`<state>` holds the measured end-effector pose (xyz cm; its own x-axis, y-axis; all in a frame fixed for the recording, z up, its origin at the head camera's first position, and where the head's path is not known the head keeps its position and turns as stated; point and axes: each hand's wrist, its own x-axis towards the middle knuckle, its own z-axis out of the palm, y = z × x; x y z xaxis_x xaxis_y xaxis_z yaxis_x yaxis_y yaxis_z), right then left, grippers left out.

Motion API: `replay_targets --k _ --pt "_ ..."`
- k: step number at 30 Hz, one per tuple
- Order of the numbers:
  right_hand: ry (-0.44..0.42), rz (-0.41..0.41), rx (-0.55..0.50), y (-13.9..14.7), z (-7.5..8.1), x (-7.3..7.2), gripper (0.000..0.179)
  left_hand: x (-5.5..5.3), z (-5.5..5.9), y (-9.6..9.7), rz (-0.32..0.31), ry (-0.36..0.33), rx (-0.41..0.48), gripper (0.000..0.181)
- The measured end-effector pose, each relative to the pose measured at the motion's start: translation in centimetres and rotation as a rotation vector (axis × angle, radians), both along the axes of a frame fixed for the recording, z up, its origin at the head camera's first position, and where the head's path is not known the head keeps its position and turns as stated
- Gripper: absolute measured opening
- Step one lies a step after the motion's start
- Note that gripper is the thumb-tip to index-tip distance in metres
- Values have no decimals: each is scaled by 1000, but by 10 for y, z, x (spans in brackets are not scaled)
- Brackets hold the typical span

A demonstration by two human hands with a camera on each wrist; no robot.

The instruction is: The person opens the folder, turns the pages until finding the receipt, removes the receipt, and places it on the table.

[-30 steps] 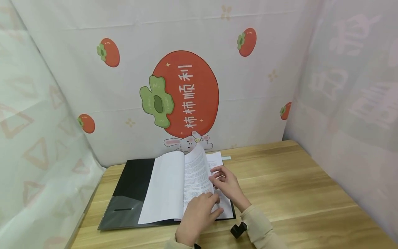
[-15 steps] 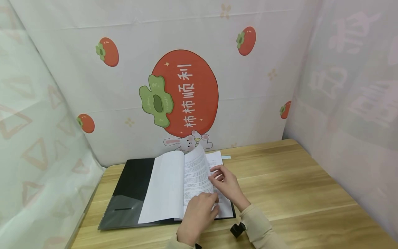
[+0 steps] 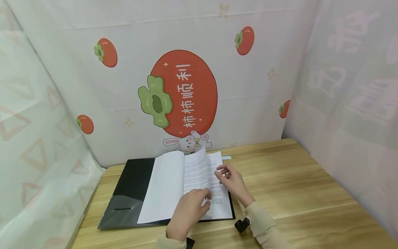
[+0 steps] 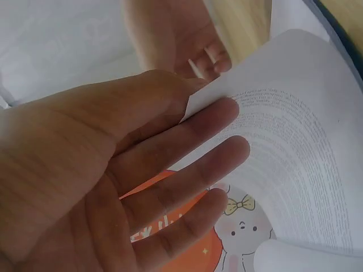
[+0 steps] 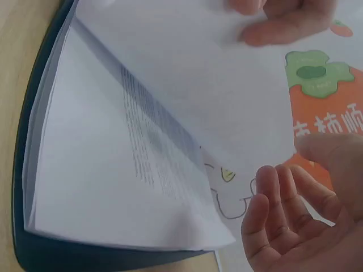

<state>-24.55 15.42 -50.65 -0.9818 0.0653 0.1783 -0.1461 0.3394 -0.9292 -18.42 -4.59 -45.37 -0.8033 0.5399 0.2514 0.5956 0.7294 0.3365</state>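
A black file folder (image 3: 133,176) lies spread on the table, with white sheets (image 3: 164,190) turned over on its left and a printed stack on its right. One printed page (image 3: 196,171) stands lifted and curved between the two sides. My left hand (image 3: 189,209) pinches that page by its near edge. In the left wrist view the edge runs between thumb and index finger (image 4: 210,116), the other fingers spread. My right hand (image 3: 232,180) hovers over the stack's right edge, fingers loosely bent and holding nothing. Its thumb (image 5: 323,147) is near the page's corner in the right wrist view.
The wooden table (image 3: 295,193) extends to the right of the folder. A light blue tab (image 3: 226,157) sticks out at the folder's far right corner. Behind the table hangs a white cloth (image 3: 255,79) printed with persimmons and a rabbit; more cloth hangs at both sides.
My left hand has moved left with the lifted page, uncovering more of the print underneath. My right hand has come away from the page, a little to the right.
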Motion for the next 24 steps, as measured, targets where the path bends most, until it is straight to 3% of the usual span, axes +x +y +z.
replay_targets --k 8,13,18,24 --pt "-192 -44 24 15 -17 -7 26 -8 11 -27 58 -121 59 17" --pt "-244 -58 103 20 -19 -8 39 -13 16 -45 99 -123 71 17" --pt "-296 -32 97 23 -20 -8 52 -17 17 -58 122 -114 82 17" --pt "-302 -5 103 22 -22 -8 52 -20 20 -75 196 -146 86 19"
